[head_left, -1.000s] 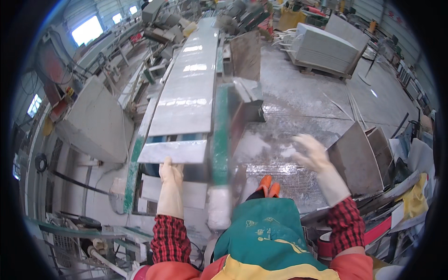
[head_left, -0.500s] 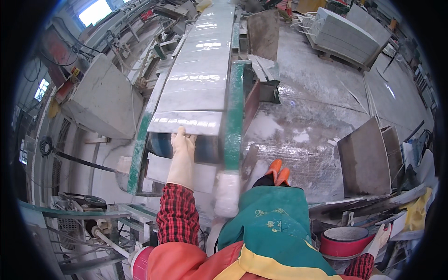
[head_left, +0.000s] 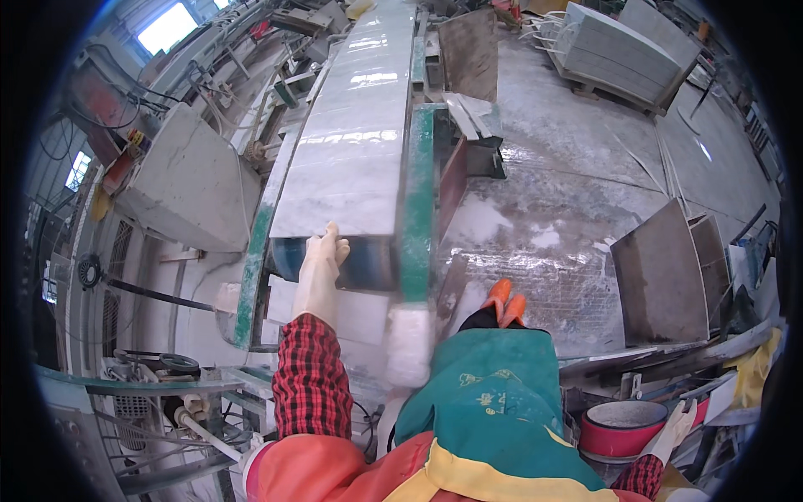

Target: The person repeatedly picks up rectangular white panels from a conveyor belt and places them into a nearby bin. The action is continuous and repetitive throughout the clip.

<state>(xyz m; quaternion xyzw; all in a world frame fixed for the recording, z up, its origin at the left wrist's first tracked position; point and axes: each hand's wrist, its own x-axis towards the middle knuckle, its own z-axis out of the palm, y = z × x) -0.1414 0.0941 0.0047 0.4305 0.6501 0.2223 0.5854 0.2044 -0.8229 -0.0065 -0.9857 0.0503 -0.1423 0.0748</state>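
In my head view, the white slab [head_left: 339,201] lies flat at the centre-left of the frame, on the near end of a conveyor whose dark blue belt [head_left: 364,266] shows just below its edge. I have the left hand [head_left: 326,251], in a cream rubber glove, at that near edge, one finger laid over the top and the others curled; I cannot tell whether it clamps the slab or only presses on it. Glossy white surface runs on from the slab toward the top of the frame, between green rails, the right rail [head_left: 417,192] standing close beside it. Below the belt I see a pale flat panel [head_left: 364,318] and, right of it, a white wrapped bundle [head_left: 410,347] at the rail's end. The right hand [head_left: 673,431] is well apart from the left, at the lower right beside a crimson tub [head_left: 619,435]; its fingers look spread, but I cannot tell whether they grip anything. At the bottom centre are a green apron [head_left: 485,393] and, above it, orange boots [head_left: 499,293]. A brown board [head_left: 661,276] leans at the right, and stacked slabs [head_left: 619,54] sit at the upper right.
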